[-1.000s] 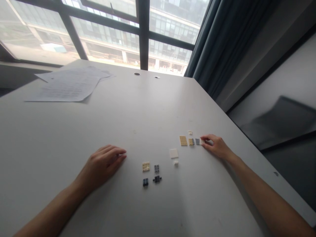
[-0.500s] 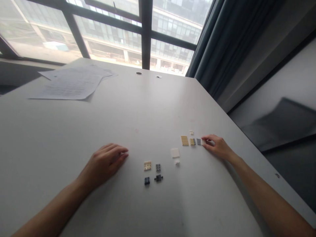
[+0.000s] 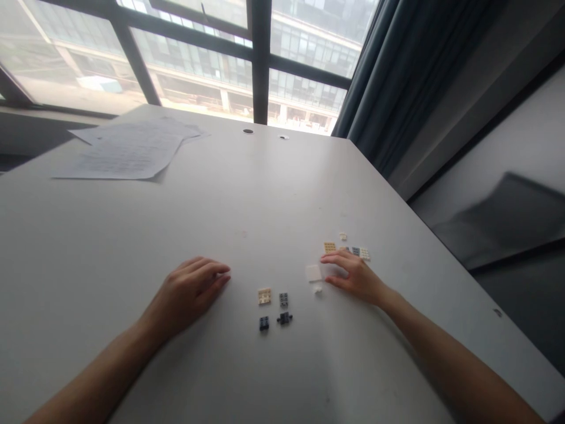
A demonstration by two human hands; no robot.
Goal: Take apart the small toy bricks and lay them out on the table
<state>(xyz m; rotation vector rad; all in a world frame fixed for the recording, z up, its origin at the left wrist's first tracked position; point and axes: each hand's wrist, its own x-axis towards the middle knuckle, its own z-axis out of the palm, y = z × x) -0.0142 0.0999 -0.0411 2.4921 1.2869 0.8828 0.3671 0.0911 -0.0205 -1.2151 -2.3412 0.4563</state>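
My left hand (image 3: 189,294) rests on the white table, its fingers slightly apart and nothing between them. To its right lie a cream building brick (image 3: 264,296), a grey brick (image 3: 283,300), a dark brick (image 3: 263,323) and a dark piece with side pegs (image 3: 285,318). Just right of a flat white tile (image 3: 313,273) is my right hand (image 3: 353,275), thumb and fingers apart, holding nothing. A small white piece (image 3: 318,290) sits below the tile. Behind the right hand are a yellow plate (image 3: 329,247), partly covered, a grey plate (image 3: 355,251) and a white plate (image 3: 364,253).
A tiny cream piece (image 3: 343,236) lies beyond the plates. Paper sheets (image 3: 128,153) are spread at the table's far left. Two round holes (image 3: 248,131) mark the back edge, below the window. A dark curtain (image 3: 388,76) hangs behind the right edge.
My right hand has let go of the white plate at the right end of the row and moved left, beside the white tile. My left hand has stayed in place.
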